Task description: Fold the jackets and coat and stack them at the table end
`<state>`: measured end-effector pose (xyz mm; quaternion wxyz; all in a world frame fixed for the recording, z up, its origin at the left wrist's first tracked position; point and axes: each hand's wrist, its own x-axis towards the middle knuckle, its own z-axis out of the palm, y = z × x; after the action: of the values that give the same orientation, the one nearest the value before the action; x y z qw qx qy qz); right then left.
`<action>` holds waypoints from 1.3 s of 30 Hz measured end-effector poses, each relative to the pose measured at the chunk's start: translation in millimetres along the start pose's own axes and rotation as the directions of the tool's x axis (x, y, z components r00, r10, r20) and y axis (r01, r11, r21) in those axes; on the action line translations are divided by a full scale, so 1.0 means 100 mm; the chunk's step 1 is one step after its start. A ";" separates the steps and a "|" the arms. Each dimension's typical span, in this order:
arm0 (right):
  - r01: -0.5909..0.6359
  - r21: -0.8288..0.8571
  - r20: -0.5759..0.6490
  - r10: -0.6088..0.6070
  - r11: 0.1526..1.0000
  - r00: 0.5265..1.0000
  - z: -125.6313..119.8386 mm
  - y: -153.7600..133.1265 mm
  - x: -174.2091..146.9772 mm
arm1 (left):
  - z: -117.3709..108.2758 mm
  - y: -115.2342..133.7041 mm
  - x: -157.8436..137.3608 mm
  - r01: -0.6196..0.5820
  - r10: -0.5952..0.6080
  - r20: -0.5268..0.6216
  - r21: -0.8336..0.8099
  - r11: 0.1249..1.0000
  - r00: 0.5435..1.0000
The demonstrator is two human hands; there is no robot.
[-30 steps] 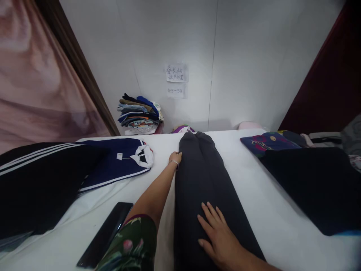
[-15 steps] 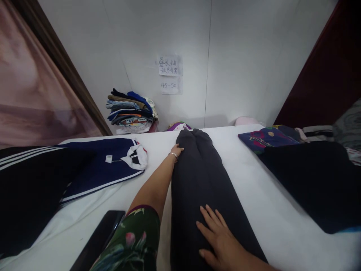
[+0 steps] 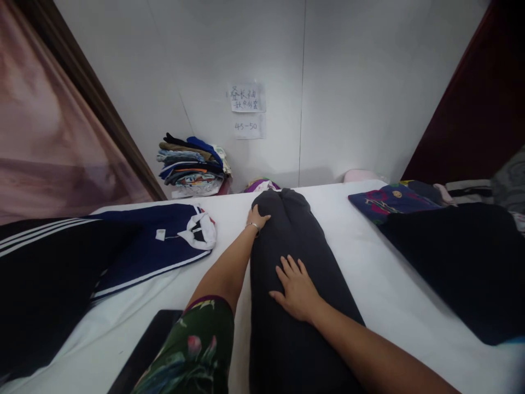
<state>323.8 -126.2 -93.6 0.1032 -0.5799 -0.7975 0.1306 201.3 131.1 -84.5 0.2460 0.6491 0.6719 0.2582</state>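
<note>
A pair of dark grey trousers, folded lengthwise, lies along the white table with its narrow gathered end at the far side. My left hand rests at the far left edge of the trousers, thumb stretched over the cloth and apart from the forefinger; the other fingers are partly hidden. Flat on the middle of the trousers lies my right hand, palm down with fingers spread. Neither hand visibly grips the cloth. The near end of the trousers runs out of view at the bottom.
A navy collared top and black striped clothing lie left. A black flat object is beside my left sleeve. Folded clothes are stacked by the wall. Black cloth and a patterned garment lie right.
My right hand has slid forward along the trousers, away from me, from the near part to the middle. My left hand stays at the far left edge.
</note>
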 end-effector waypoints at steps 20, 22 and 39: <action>-0.012 0.049 -0.014 0.013 0.999 1.000 0.04 0.02 0.02 | 0.50 0.39 0.34 -0.210 0.128 0.216 0.419 0.883 0.968; -0.014 0.048 -0.008 0.014 0.999 1.000 0.05 0.02 0.02 | 0.43 0.41 0.27 -0.207 0.134 0.206 0.392 0.897 0.969; -0.290 0.068 -0.198 0.298 0.954 0.934 -0.74 1.27 0.87 | 0.33 0.22 -0.39 -0.315 0.269 0.175 0.343 0.885 0.947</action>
<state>434.2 0.6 -64.5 0.1756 -0.7011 -0.6840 0.0987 241.1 93.8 -94.4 0.1197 0.7919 0.5862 0.1223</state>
